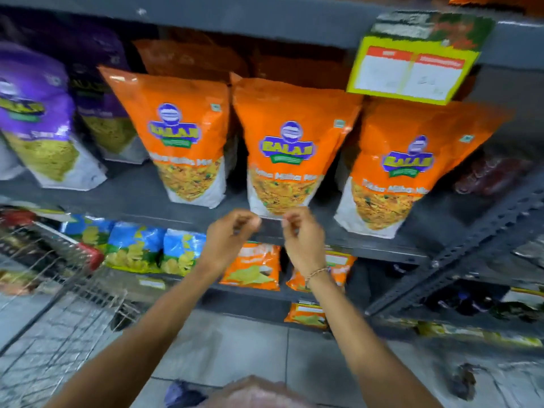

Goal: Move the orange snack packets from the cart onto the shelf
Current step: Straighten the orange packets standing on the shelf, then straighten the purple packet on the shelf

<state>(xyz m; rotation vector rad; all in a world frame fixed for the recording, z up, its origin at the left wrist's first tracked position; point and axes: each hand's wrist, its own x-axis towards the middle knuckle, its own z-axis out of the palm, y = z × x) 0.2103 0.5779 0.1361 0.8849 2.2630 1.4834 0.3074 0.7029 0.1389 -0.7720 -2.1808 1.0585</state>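
Three orange snack packets stand upright in a row on the grey shelf (141, 198): a left packet (179, 136), a middle packet (290, 148) and a right packet (412, 166). More orange packets stand in shadow behind them. My left hand (229, 234) and my right hand (300, 231) hover just below the middle packet's bottom edge, in front of the shelf lip. Both have their fingers curled and hold nothing. A beaded bracelet is on my right wrist. The wire cart (59, 295) is at the lower left.
Purple packets (38, 119) stand left of the orange ones. A yellow price tag (412, 72) hangs from the shelf above. Blue packets (153, 251) and small orange bags (253, 266) fill the lower shelf. A slanted metal upright (471, 248) is at right. Tiled floor lies below.
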